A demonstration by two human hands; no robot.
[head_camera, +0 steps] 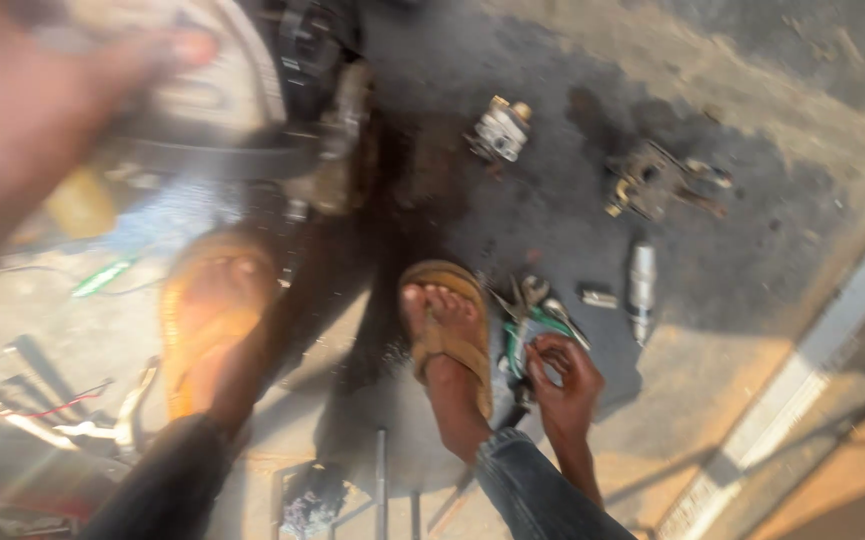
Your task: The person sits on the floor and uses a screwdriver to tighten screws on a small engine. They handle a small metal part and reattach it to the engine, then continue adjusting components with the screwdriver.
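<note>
My right hand [564, 378] is down at the oily ground beside my right foot, its fingers curled on green-handled pliers [530, 322] that lie in a small heap of hand tools. My left hand [27, 110] is raised close to the camera at the top left. It is blurred, its fingers are apart and it holds nothing. It is in front of a pale rounded engine cover [222, 85]. Both my feet wear tan sandals: the right one [449, 335] is sharp, the left one [207, 320] is washed out by glare.
Loose metal parts lie on the dark stained concrete: a small silvery unit [500, 130], a rusty bracket assembly [652, 180] and a steel cylinder [641, 290]. Wires and tools [62, 410] lie at the lower left. A pale kerb strip [802, 380] runs along the right.
</note>
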